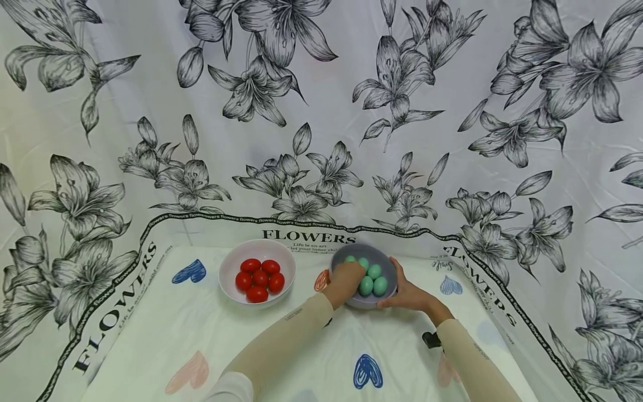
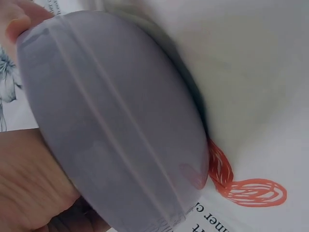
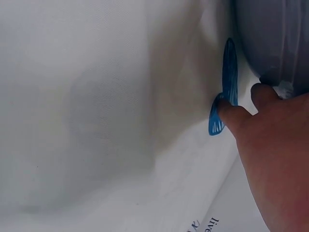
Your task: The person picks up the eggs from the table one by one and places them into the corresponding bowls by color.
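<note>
A grey bowl (image 1: 374, 303) with several pale green eggs (image 1: 380, 286) stands at the back of the table, right of the middle. My left hand (image 1: 346, 283) reaches over its left side, fingers bent down among the eggs. Those fingertips are hidden, and I cannot tell whether they hold an egg. My right hand (image 1: 411, 294) holds the bowl from the right, thumb at the near side and a finger along the far side. In the left wrist view the bowl's outer wall (image 2: 120, 111) fills the middle, hiding the eggs, with the left hand (image 2: 34, 179) bent behind its edge.
Left of the grey bowl stands a white bowl (image 1: 226, 282) with several red eggs (image 1: 260, 278). Both bowls rest on a white cloth (image 1: 301, 357) printed with hearts. A flower-printed curtain (image 1: 321, 111) hangs behind the table.
</note>
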Motion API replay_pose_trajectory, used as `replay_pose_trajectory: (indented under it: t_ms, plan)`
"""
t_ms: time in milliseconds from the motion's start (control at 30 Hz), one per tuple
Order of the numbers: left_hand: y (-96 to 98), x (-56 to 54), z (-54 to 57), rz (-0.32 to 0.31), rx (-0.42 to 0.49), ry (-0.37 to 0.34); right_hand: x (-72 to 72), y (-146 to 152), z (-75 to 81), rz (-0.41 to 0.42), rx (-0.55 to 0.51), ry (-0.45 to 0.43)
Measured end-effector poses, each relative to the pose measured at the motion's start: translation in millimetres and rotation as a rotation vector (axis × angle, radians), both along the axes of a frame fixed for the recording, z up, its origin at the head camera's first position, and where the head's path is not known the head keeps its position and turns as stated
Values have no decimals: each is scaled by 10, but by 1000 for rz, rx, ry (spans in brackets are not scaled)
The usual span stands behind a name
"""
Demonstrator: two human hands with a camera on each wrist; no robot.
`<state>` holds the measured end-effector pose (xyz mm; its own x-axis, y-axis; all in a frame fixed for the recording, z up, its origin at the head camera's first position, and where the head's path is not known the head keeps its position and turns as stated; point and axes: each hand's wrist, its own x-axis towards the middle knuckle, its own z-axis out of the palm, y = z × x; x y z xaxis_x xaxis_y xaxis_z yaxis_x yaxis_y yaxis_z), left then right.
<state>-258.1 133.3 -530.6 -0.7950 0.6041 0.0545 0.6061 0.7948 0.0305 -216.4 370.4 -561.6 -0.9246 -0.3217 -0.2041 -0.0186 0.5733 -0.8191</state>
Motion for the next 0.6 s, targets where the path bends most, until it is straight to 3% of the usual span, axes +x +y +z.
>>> replay_pose_trajectory:
  t_ms: [300, 600]
  plan:
    - [63, -98, -89, 17, -151, 80, -102, -42, -27, 36, -26, 12]
    - [-15, -179, -3, 44, -139, 98, -296, -27, -7, 86, 13, 30]
